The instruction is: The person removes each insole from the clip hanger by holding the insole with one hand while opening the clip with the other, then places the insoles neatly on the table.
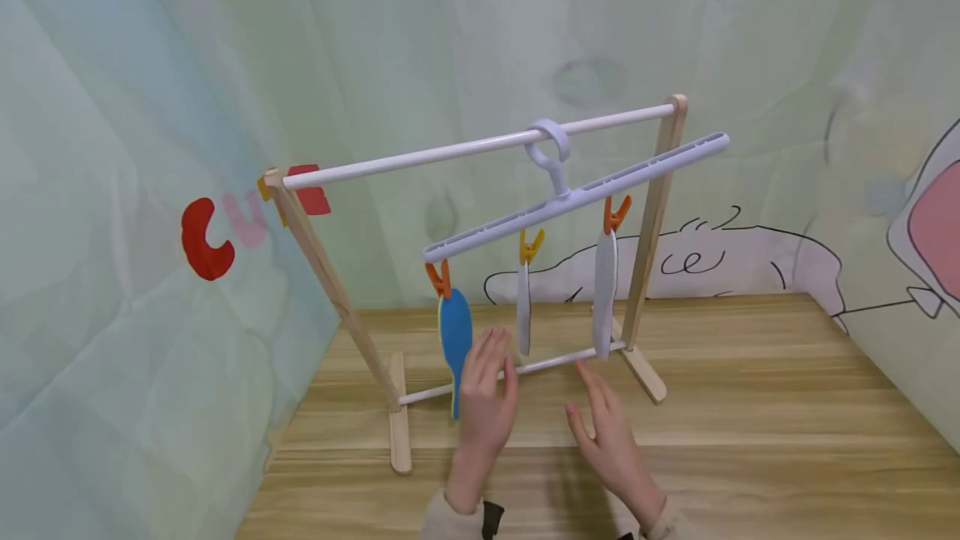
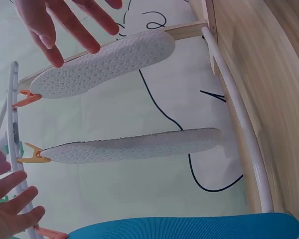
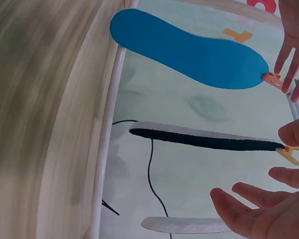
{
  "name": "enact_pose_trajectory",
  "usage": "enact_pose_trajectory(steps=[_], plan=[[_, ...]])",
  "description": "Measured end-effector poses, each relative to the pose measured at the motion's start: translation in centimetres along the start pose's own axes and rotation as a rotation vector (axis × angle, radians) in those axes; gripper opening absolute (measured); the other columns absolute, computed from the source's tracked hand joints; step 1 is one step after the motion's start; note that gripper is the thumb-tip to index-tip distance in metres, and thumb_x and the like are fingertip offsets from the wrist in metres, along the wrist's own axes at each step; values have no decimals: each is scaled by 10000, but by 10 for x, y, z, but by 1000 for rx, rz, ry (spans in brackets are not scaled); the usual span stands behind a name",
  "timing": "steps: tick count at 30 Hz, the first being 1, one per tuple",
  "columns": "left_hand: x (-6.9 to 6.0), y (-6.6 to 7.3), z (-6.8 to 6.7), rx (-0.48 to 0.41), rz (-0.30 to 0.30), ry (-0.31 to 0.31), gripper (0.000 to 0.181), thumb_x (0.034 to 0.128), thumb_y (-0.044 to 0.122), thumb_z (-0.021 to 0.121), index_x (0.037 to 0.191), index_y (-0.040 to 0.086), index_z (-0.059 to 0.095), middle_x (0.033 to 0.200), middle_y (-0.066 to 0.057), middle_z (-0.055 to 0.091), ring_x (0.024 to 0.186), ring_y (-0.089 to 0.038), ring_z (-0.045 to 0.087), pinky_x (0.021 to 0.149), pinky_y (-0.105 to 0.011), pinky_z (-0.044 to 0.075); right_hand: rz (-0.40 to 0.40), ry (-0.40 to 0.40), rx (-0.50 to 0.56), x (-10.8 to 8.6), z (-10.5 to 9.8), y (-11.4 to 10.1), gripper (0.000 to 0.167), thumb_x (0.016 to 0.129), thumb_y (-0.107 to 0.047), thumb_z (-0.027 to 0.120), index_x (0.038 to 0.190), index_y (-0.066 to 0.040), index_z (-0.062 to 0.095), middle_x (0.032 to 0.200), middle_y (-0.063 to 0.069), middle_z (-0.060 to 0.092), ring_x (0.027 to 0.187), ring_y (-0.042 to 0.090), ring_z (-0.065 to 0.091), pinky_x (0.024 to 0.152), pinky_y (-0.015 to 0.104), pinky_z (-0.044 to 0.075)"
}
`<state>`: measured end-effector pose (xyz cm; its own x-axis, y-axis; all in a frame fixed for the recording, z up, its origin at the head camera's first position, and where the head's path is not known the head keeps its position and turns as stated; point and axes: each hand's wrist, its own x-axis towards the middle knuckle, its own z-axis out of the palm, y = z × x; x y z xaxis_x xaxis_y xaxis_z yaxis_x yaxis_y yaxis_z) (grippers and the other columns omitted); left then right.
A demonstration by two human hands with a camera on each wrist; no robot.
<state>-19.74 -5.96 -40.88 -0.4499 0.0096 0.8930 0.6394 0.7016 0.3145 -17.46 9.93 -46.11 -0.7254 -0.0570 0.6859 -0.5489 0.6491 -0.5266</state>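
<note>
Left hand [image 1: 487, 398] near blue insole [image 1: 454, 327], seemingly apart

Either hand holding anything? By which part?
Nothing held: the left hand and right hand have extended fingers, gripping nothing. The blue insole hangs from an orange clip at its top.

Pale green cloth [image 1: 420, 65], printed with lettering [image 1: 197, 242] and line drawings [image 1: 750, 261], hangs behind and beside a wood-grain tabletop [image 1: 765, 407].
</note>
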Motion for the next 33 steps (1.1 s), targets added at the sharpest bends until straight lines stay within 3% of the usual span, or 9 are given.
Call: enact_pose_trajectory(steps=[2,7,13,20,26,33], plan=[[1,-1,0,-28,13,36,289,770,-48,582,1057,-63,608,1083,-202,623,1067,-365,542,888,-447,450,19,-5,34,0,2,-1,589,783,-12,623,1319,-1,381,1282,208,469,1125,336,483,869,435,435],[7,-5,1,-88,83,151,252,895,72,478,1047,-85,603,1061,-208,629,1034,-373,551,898,-399,449,61,-4,158,-2,11,0,526,797,30,598,1289,12,412,1216,180,517,998,244,515,688,275,503],[14,-7,1,-133,119,202,271,916,94,448,1067,-76,594,1065,-204,625,1063,-331,546,958,-273,414,143,-7,234,-2,18,-4,459,823,39,562,1264,19,436,1199,167,536,982,250,534,679,233,500],[23,-8,-1,-149,175,258,252,897,46,468,1075,-90,584,1029,-224,624,1022,-366,553,932,-291,437,213,-43,332,4,13,-23,425,822,78,528,1237,64,436,1160,233,543,963,332,545,673,223,486],[32,-8,-4,-161,237,356,234,887,29,472,1008,-132,591,991,-211,634,943,-366,577,891,-285,461,304,-105,414,-2,27,-7,417,863,-5,515,1269,3,422,1184,201,546,979,308,557,705,206,467],[41,-12,-6,-174,293,470,233,889,44,478,971,-138,599,939,-224,644,906,-366,587,850,-309,483,345,-138,479,-5,36,-2,391,887,-69,502,1268,-20,426,1151,196,562,942,294,554,683,209,443]])
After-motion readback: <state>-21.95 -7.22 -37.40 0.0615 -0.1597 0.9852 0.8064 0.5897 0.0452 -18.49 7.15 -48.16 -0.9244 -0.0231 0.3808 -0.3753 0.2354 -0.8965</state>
